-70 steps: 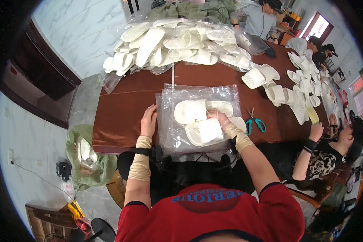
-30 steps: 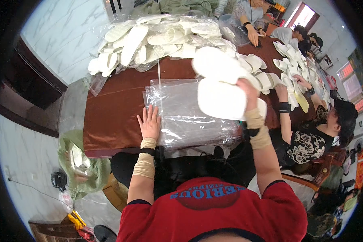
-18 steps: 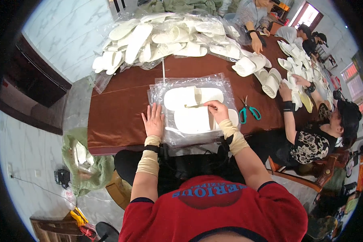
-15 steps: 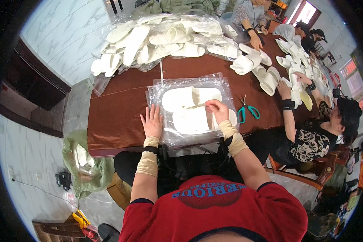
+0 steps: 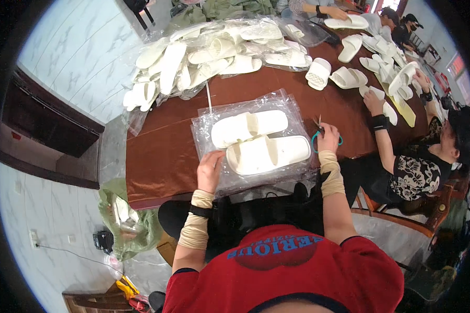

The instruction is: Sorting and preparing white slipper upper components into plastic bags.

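Two white slide slippers, the farther one and the nearer one, lie side by side on a stack of clear plastic bags in front of me. My left hand has its fingers drawn together at the left end of the nearer slipper, over the edge of the bags. What its fingertips pinch, if anything, is too small to make out. To the right of the bags, my right hand is closed over the teal-handled scissors, which rest on the brown tablecloth with the blades pointing away from me.
A large heap of bagged white slippers covers the far side of the brown-covered table. Loose slippers lie at the right, where a co-worker's hands handle more. A green sack stands on the floor at left.
My right hand has moved right from the slippers to the scissors; the thin strip it held is no longer seen in it. My left hand, flat before, has its fingers curled by the nearer slipper.
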The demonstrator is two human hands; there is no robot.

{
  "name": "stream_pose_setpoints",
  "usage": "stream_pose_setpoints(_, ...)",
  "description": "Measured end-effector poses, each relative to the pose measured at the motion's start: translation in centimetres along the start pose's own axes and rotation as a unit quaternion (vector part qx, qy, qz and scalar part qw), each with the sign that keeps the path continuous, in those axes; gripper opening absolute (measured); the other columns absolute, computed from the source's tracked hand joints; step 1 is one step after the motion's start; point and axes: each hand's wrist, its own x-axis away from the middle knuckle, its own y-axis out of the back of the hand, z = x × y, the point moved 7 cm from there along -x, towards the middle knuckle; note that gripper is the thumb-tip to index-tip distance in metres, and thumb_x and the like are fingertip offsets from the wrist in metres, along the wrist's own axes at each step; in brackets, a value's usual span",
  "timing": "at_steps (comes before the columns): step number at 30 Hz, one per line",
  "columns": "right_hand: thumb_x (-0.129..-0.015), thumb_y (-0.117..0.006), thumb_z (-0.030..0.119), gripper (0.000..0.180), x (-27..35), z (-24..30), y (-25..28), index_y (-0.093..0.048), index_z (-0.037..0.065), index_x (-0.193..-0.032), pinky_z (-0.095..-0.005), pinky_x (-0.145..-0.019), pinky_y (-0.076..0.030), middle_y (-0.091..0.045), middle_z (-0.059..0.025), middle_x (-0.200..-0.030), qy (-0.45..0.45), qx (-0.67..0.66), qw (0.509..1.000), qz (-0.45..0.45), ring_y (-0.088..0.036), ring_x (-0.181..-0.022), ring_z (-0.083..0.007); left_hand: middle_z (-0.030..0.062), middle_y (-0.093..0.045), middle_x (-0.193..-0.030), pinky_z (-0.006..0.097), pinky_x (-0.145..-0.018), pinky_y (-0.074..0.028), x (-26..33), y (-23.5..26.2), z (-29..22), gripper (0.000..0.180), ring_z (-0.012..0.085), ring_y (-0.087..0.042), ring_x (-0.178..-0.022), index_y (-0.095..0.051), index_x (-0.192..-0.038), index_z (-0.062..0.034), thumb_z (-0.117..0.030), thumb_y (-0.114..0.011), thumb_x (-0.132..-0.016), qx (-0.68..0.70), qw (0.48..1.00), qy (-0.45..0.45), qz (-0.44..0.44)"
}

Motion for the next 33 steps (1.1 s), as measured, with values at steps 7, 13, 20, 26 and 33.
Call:
stream_pose_setpoints(7, -0.074, -0.062, 0.001, 0.046, 1.4, -5.0, -0.9, -0.058, 0.014, -0.118, -0.0450, -0.086, -0.046, -0.056, -0.0169, -0.108, -0.002, 0.101, 0.992, 0.076, -0.052, -0.102, -0.0365, 0.0116, -0.065, -0.087, 0.039, -0.073, -0.048, -4.6, -5.3, -4.4, 0.008, 0.0308, -0.059, -0.083, -0.065, -0.088, -0.0035, -0.005, -0.059, -0.083, -0.022, 0.999, -0.009, 0.026)
stream_pose_setpoints(13, -0.075, -0.067, 0.018, 0.044, 1.2, -4.9, -0.4, -0.058, 0.011, -0.118, -0.0439, -0.082, -0.046, -0.055, -0.0143, -0.100, -0.012, 0.105, 0.992, 0.074, -0.053, -0.097, -0.0341, 0.0102, -0.066, -0.091, 0.040, -0.076, -0.046, -5.6, -11.0, -5.0, 0.016, 0.0311, -0.059, -0.085, -0.067, -0.090, -0.0070, -0.021, -0.061, -0.085, -0.108, 0.992, 0.017, 0.056)
stream_pose_setpoints(20, -0.078, -0.066, 0.030, 0.056, 2.5, -3.8, -0.2, -0.053, 0.009, -0.128, -0.0434, -0.091, -0.042, -0.052, -0.0151, -0.106, 0.026, 0.056, 0.988, 0.144, -0.048, -0.105, -0.0324, 0.0026, -0.064, -0.103, 0.045, -0.087, -0.040, -4.3, -13.8, -5.1, 0.024, 0.0272, -0.054, -0.100, -0.067, -0.104, -0.0158, -0.029, -0.059, -0.086, -0.215, 0.973, 0.075, 0.037)
stream_pose_setpoints(26, -0.071, -0.072, 0.016, 0.062, 5.0, -2.6, 1.8, -0.051, 0.009, -0.129, -0.0432, -0.094, -0.042, -0.049, -0.0165, -0.113, 0.106, 0.040, 0.981, 0.155, -0.046, -0.109, -0.0345, 0.0017, -0.064, -0.105, 0.043, -0.091, -0.038, -3.6, -14.5, -4.8, 0.022, 0.0255, -0.054, -0.102, -0.065, -0.107, -0.0168, -0.020, -0.059, -0.086, -0.146, 0.988, 0.053, 0.015)
stream_pose_setpoints(33, -0.070, -0.076, 0.023, 0.065, 4.3, -2.8, 1.5, -0.049, 0.007, -0.127, -0.0388, -0.079, -0.050, -0.050, -0.0136, -0.105, -0.046, 0.085, 0.982, 0.163, -0.051, -0.101, -0.0305, 0.0000, -0.067, -0.102, 0.038, -0.095, -0.035, -3.9, -13.8, -4.5, 0.012, 0.0225, -0.057, -0.097, -0.068, -0.089, -0.0135, -0.024, -0.065, -0.084, -0.044, 0.996, 0.069, -0.023)
